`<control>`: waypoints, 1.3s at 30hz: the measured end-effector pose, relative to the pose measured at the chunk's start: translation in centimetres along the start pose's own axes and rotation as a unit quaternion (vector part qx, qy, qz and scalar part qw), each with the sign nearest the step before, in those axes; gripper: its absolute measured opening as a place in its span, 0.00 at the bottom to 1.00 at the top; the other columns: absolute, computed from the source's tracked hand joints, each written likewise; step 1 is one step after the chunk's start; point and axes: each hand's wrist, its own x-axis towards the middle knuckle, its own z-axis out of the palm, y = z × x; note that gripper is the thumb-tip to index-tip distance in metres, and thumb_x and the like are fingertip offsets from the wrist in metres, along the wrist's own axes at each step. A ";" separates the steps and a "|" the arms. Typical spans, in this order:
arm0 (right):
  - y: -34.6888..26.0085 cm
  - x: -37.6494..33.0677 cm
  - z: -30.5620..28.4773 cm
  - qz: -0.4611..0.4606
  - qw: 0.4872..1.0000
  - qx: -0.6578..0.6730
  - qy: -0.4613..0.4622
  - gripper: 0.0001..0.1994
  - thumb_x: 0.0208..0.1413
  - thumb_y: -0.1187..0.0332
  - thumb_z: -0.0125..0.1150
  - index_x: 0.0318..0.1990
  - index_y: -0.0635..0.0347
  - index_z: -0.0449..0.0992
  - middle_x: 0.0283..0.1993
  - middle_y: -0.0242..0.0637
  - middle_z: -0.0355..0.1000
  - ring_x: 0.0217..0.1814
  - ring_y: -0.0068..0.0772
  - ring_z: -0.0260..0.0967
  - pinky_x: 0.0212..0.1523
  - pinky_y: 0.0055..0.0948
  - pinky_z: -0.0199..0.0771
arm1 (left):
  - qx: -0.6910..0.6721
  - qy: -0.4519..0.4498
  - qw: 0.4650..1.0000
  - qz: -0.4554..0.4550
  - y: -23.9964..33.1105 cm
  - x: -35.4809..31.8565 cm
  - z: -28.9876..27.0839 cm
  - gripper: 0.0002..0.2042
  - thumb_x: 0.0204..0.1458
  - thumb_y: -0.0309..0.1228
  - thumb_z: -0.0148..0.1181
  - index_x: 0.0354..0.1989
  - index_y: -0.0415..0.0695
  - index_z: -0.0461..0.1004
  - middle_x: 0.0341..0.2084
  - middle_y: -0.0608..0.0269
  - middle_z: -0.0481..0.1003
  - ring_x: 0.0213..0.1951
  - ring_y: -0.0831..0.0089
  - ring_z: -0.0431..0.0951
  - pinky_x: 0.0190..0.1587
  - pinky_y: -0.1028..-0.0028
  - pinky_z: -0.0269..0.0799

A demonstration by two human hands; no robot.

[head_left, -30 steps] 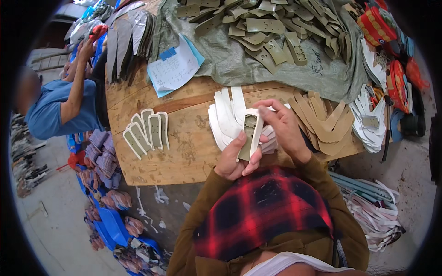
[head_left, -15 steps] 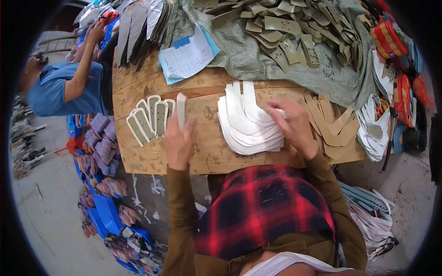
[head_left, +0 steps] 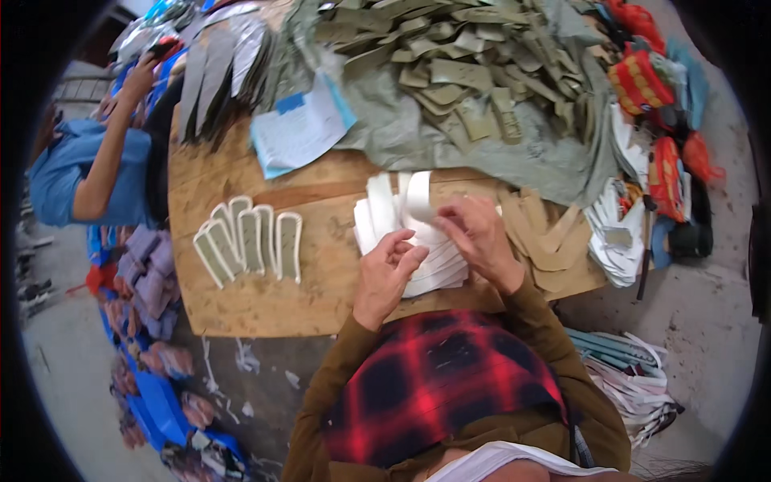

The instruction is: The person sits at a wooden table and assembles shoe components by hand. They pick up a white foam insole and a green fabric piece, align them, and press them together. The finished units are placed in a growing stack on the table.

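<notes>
A stack of white L-shaped sheet pieces (head_left: 438, 277) lies on the wooden table in front of me. My right hand (head_left: 482, 241) pinches the edge of the top white piece (head_left: 418, 196), whose upper arm curls up off the stack. Over the stack's left side is my left hand (head_left: 387, 277), its thumb and fingers bent and apart, with nothing visible in them. Left of it, several olive-green strips with white edging (head_left: 251, 241) lie fanned out, the rightmost one (head_left: 287, 245) a little apart from the others.
Tan V-shaped pieces (head_left: 550, 233) lie right of the stack, with more white pieces (head_left: 614, 233) at the table's right edge. A big heap of olive pieces (head_left: 482, 80) covers a green sack at the back. Papers (head_left: 297, 132) lie at back left. A person in blue (head_left: 96, 173) works beyond the table's left edge.
My left hand has let go of the edged strip, which now lies right of the fanned row, and has moved right to the white stack. My right hand has lifted a white piece's end.
</notes>
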 end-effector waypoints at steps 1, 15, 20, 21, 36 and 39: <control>-0.3 0.3 -0.7 -0.012 1.000 0.024 -0.009 0.09 0.50 0.71 0.66 0.37 0.62 0.75 0.33 0.38 0.73 0.31 0.42 0.69 0.38 0.35 0.65 | 0.017 -0.005 1.000 -0.005 0.4 0.5 0.5 0.13 0.56 0.35 0.64 0.41 0.36 0.76 0.25 0.66 0.75 0.26 0.84 0.71 0.29 0.81 0.68; -0.5 1.5 -4.2 0.164 0.934 0.265 -0.174 0.06 0.59 0.68 0.60 0.35 0.62 0.75 0.26 0.25 0.68 0.30 0.14 0.62 0.31 0.19 0.62 | -0.175 -0.059 0.983 -0.002 -1.0 0.5 -0.7 0.13 0.62 0.35 0.56 0.41 0.35 0.76 0.36 0.60 0.78 0.32 0.76 0.78 0.27 0.80 0.74; 9.4 8.1 -8.4 0.182 0.974 -0.116 0.075 0.19 0.55 0.53 0.64 0.38 0.63 0.71 0.28 0.35 0.71 0.31 0.26 0.67 0.34 0.26 0.66 | -0.299 -0.093 0.949 -0.027 2.0 1.1 -0.7 0.15 0.65 0.33 0.49 0.52 0.36 0.70 0.44 0.52 0.77 0.39 0.70 0.81 0.32 0.73 0.81; 11.5 8.6 -8.3 0.181 0.968 -0.163 0.061 0.22 0.53 0.51 0.65 0.38 0.63 0.70 0.31 0.38 0.71 0.33 0.32 0.68 0.35 0.29 0.67 | -0.317 -0.103 0.942 -0.036 2.3 1.1 -0.5 0.15 0.65 0.34 0.49 0.53 0.36 0.70 0.46 0.53 0.76 0.42 0.70 0.80 0.35 0.73 0.81; 18.8 3.4 -11.1 0.164 0.957 -0.230 0.068 0.14 0.53 0.62 0.58 0.41 0.62 0.69 0.35 0.50 0.72 0.39 0.54 0.69 0.39 0.43 0.67 | -0.558 -0.145 0.810 -0.108 3.2 0.6 -0.2 0.17 0.66 0.31 0.43 0.60 0.36 0.59 0.62 0.40 0.61 0.65 0.56 0.61 0.69 0.58 0.61; 15.4 2.5 -11.9 0.218 0.957 -0.184 0.059 0.13 0.54 0.63 0.60 0.42 0.61 0.70 0.34 0.45 0.73 0.32 0.43 0.71 0.33 0.35 0.68 | -0.539 -0.152 0.821 -0.109 3.5 0.3 0.7 0.18 0.67 0.34 0.43 0.61 0.37 0.58 0.63 0.41 0.59 0.66 0.56 0.60 0.68 0.57 0.61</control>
